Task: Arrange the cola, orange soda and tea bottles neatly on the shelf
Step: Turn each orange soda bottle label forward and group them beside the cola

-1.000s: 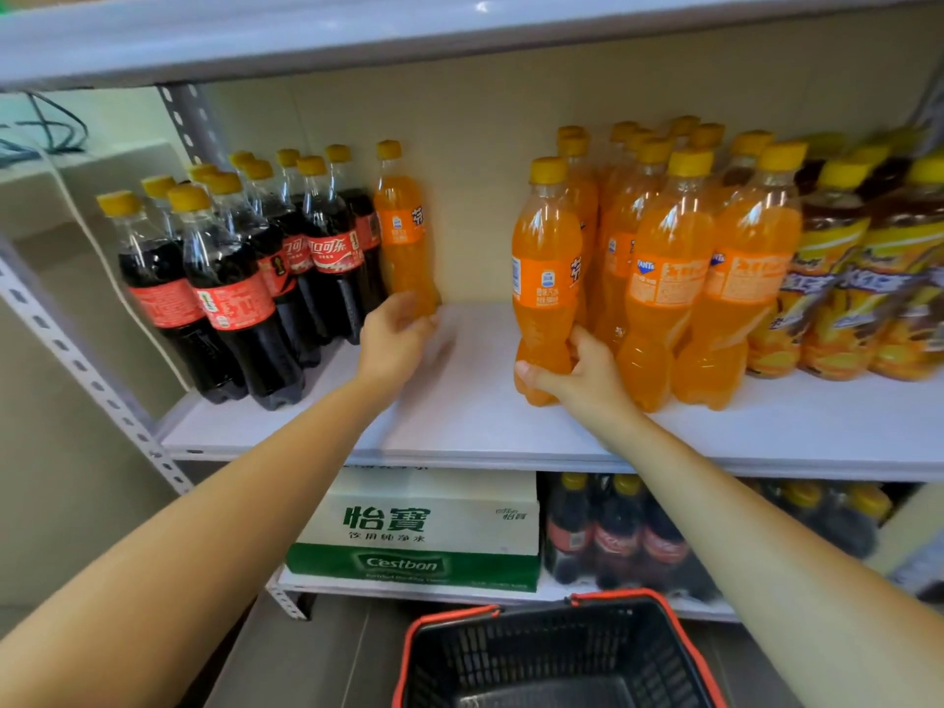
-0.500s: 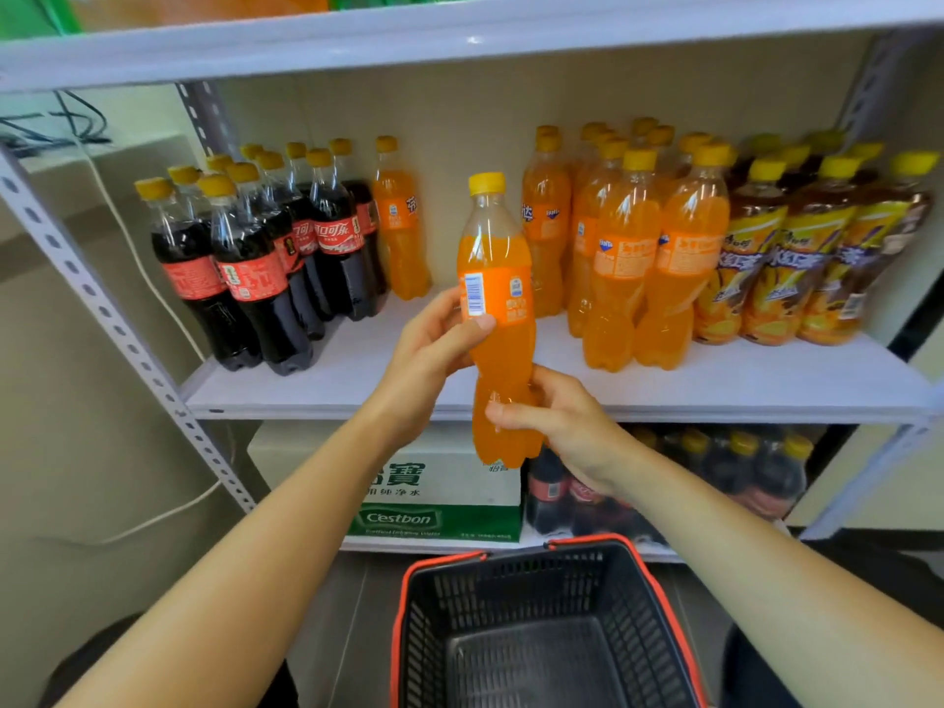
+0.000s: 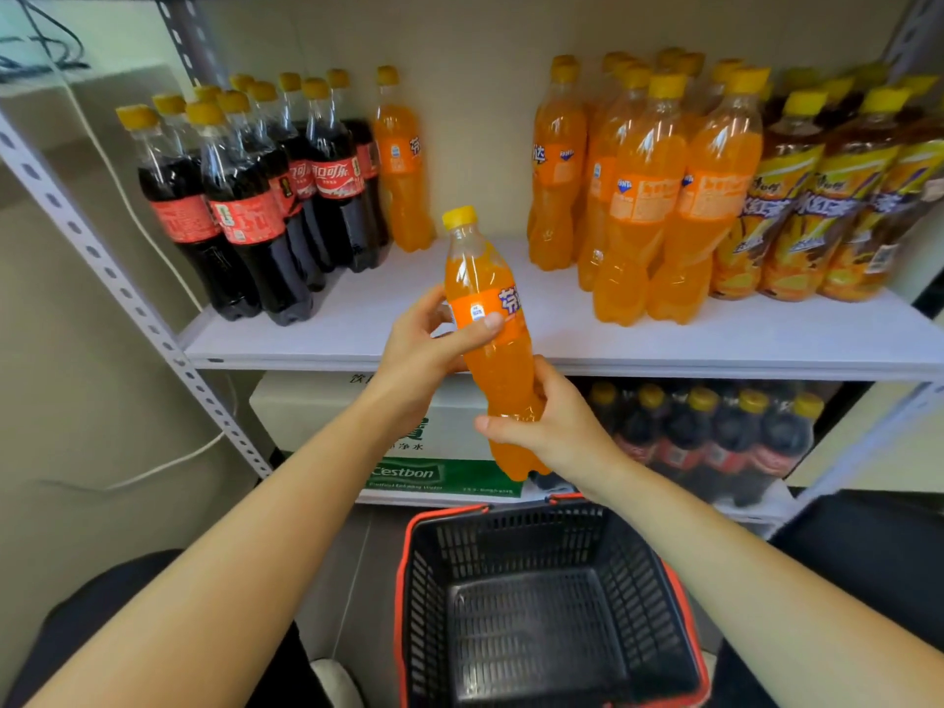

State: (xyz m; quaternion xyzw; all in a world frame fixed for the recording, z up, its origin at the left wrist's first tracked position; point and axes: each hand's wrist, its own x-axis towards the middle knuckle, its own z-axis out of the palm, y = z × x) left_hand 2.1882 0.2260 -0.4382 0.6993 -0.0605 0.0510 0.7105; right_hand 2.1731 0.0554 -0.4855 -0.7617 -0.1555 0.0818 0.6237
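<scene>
Fingers [image 3: 477, 327] of the left hand [image 3: 421, 350] were curled round the label of an orange soda bottle [image 3: 503, 370], its base gripped by the right hand [image 3: 554, 426]. It was held tilted before the shelf [image 3: 715, 344], above a basket [image 3: 511, 539]; by a fumbled handover it could be dropped.

bare shelf [image 3: 562, 332] centre, cola [image 3: 245, 206] L, soda [image 3: 643, 206] R

The gripped soda bottle [image 3: 498, 365] is showing orange with a yellow cap [image 3: 458, 217]; cola bottles [image 3: 255, 222] left of the grip are showing black, red-labelled; the basket [image 3: 434, 569] below is showing black, red-rimmed.
</scene>
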